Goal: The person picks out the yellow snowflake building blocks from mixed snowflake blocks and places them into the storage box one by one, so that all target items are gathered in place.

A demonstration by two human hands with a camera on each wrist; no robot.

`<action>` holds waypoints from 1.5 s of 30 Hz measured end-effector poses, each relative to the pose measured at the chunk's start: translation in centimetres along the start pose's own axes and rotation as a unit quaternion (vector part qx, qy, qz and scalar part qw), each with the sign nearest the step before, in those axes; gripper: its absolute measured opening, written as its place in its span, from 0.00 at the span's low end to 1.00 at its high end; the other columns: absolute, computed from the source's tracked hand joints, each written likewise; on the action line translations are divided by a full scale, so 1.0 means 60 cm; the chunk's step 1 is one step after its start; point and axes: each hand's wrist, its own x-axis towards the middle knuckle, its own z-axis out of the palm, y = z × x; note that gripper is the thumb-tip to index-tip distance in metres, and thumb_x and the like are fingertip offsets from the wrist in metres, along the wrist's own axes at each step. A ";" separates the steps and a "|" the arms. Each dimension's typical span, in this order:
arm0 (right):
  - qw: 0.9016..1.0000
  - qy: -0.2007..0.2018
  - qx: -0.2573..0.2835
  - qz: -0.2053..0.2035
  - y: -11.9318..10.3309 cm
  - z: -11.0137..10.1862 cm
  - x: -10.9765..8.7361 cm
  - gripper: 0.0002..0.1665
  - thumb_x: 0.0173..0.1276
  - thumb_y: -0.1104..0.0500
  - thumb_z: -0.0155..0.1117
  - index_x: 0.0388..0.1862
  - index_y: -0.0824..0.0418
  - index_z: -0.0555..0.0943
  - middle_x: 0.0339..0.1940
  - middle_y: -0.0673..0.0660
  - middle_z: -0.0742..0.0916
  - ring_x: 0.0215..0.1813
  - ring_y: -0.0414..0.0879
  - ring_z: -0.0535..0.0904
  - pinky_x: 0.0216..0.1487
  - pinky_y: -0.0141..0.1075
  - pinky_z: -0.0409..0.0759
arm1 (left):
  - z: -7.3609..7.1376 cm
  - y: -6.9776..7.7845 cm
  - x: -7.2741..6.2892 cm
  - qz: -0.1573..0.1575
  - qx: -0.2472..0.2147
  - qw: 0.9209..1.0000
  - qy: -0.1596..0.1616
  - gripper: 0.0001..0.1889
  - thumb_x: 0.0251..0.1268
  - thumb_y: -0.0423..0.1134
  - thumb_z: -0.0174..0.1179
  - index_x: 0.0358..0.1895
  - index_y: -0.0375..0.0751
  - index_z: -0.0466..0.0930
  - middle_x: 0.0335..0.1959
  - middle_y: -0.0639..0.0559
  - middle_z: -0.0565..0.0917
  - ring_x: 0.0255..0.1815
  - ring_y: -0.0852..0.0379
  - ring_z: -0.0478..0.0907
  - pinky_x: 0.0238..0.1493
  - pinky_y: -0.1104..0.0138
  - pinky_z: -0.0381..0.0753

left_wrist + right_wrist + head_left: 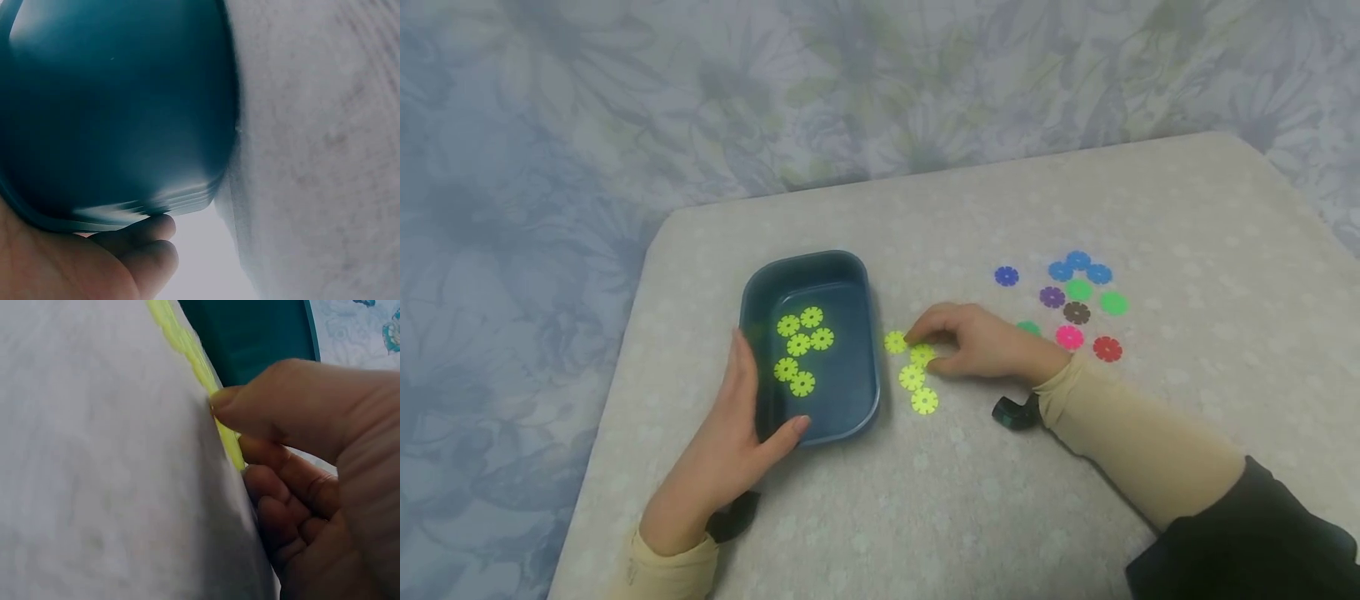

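Observation:
A dark teal plastic tub (841, 421) stands on the table with several yellow notched discs (798, 344) lying flat inside. My left hand (718, 450) grips its near left corner, thumb over the near rim and fingers along the outer left wall. To the right of the tub lies a group of yellow interlocking discs (925, 401). Bent over that group, my right hand (981, 343) has thumb and fingertips at opposite edges of one yellow disc (922, 356), pinching it at table level. In the right wrist view, the thumb touches the yellow edge (228, 440) of the discs.
Beyond the right hand lie loose discs: blue ones (1078, 261), a purple one (1052, 297), a brown one (1077, 313), green ones (1114, 303), a pink one (1070, 337) and a red one (1107, 349). Floral wallpaper (880, 92) rises behind the table (880, 517).

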 end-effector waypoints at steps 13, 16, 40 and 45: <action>0.998 -0.010 -0.068 0.014 -0.002 -0.011 -0.004 0.21 0.62 0.63 0.74 0.54 0.52 0.87 0.54 0.45 0.86 0.55 0.43 0.81 0.62 0.43 0.80 | 0.000 0.002 -0.002 0.002 -0.003 1.000 0.006 0.64 0.69 0.57 0.66 0.81 0.51 0.14 0.83 0.56 0.18 0.85 0.49 0.25 0.79 0.37 0.44; 0.998 -0.022 -0.059 0.019 0.000 -0.014 -0.006 0.22 0.62 0.63 0.73 0.56 0.51 0.86 0.55 0.45 0.85 0.56 0.43 0.80 0.62 0.43 0.80 | 0.001 0.001 -0.002 0.005 -0.003 1.000 0.006 0.64 0.69 0.57 0.66 0.81 0.51 0.14 0.83 0.56 0.18 0.85 0.49 0.25 0.79 0.37 0.44; 0.999 -0.011 -0.051 -0.004 -0.001 0.001 -0.009 0.18 0.63 0.63 0.72 0.52 0.50 0.87 0.48 0.44 0.85 0.47 0.41 0.78 0.53 0.39 0.81 | 0.003 -0.007 -0.006 -0.006 -0.004 1.000 0.000 0.63 0.69 0.59 0.65 0.81 0.52 0.15 0.83 0.55 0.19 0.85 0.46 0.26 0.77 0.33 0.47; 0.998 -0.008 -0.064 -0.010 -0.004 -0.002 -0.006 0.18 0.61 0.63 0.73 0.51 0.52 0.87 0.47 0.45 0.85 0.47 0.41 0.78 0.52 0.39 0.80 | 0.002 -0.007 -0.003 -0.002 -0.006 1.000 0.003 0.63 0.69 0.59 0.65 0.81 0.52 0.15 0.83 0.55 0.19 0.85 0.46 0.27 0.77 0.33 0.47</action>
